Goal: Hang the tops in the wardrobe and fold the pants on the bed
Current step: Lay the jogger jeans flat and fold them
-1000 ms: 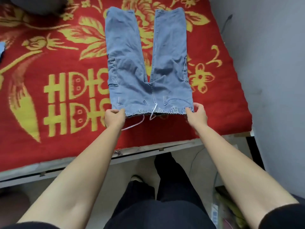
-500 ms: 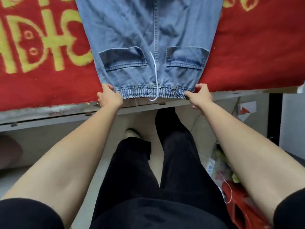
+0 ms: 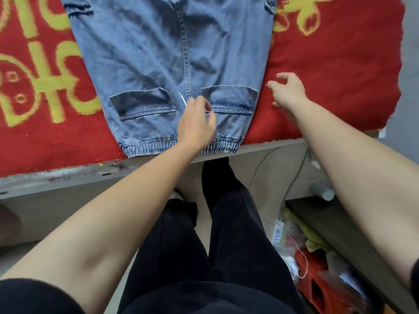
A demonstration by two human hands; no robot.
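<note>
The left hand [image 3: 196,123] lies over the middle of the jeans [image 3: 172,71], just above the elastic waistband [image 3: 149,147], fingers loosely curled. Its fingertips sit at the white drawstring [image 3: 182,98], between the two back pockets; whether they pinch the cord or only touch it cannot be told. The right hand [image 3: 289,92] hovers off the right side of the jeans, over the red blanket [image 3: 328,75], fingers spread and half bent, holding nothing and touching nothing that shows.

Half a second earlier both hands gripped the waistband at its two ends. Both have since let go: the left has moved inward to the centre seam, the right has lifted away to the right. The jeans now lie a little farther up the bed, with the waistband resting on the blanket at the front edge rather than hanging past it.

The jeans lie flat, back side up, waistband along the front edge of the bed and legs running toward the far side, out of view at the top. The blanket is red with yellow patterns and covers the bed to its front edge. Below that edge runs a grey bed frame [image 3: 56,180]. The person stands close against it in black trousers [image 3: 226,234]. On the floor at lower right lies blurred clutter, including a red item [image 3: 317,275].
</note>
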